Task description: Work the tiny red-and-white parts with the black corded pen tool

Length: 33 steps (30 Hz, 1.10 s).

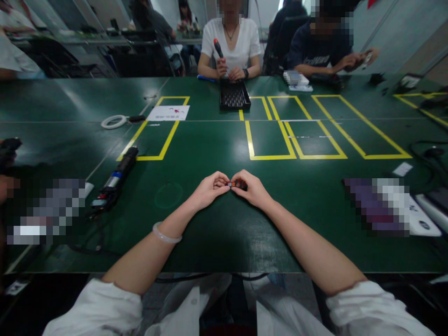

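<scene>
Between my two hands, just above the green table (pixel 217 233), is a small red-and-black piece (pixel 239 184) with a pale bit at its left end. Its kind is too small and too covered to make out. My right hand (pixel 255 190) is closed around it, with the fingers curled and the thumb along its near side. The fingertips of my left hand (pixel 209 190) are pinched together at the pale end, meeting the right fingertips. A pale bangle (pixel 167 234) circles my left wrist.
To the left lies a black and silver cylindrical device (pixel 115 179) with cables. Yellow tape outlines (pixel 273 157) mark the table. Across it, a person holds a red-and-black screwdriver (pixel 217 47) over a black tray (pixel 235 108). A white cable coil (pixel 114 122) and a printed sheet (pixel 168 113) lie far left.
</scene>
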Motion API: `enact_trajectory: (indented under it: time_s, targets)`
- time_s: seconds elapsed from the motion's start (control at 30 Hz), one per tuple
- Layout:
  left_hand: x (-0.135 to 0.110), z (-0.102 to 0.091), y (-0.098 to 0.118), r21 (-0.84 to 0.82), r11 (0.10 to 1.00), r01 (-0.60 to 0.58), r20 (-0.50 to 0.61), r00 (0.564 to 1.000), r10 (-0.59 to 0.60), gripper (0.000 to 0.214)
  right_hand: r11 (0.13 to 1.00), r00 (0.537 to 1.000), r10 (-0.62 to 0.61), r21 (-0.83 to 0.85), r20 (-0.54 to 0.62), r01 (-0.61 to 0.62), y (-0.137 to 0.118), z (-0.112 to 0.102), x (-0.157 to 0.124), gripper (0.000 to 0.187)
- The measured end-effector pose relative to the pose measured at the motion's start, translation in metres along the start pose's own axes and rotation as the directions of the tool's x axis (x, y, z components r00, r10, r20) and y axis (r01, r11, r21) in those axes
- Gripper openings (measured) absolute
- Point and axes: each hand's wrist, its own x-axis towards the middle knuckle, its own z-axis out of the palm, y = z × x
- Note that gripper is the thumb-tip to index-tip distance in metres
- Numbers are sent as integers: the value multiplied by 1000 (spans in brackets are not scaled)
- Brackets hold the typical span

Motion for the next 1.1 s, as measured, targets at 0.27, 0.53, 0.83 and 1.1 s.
enact_trajectory:
  time_s: [0.27,0.53,0.83,1.1]
  targets:
    - [0,0,-2,2,1000,-6,5,1000,6,29,1000,1000,8,3,6,-8,0,-1,0,13]
    - [0,0,-1,6,1000,-1,-12,1000,1,29,1000,1000,12,3,8,-12,0,-1,1,11]
    - [-1,1,2,-33,999,-24,14,1000,24,35,997,999,50,53,8,-50,5,1,1,13]
    - [-3,2,1,23,998,-61,4,998,61,35,993,998,66,102,5,-66,7,3,1,14]
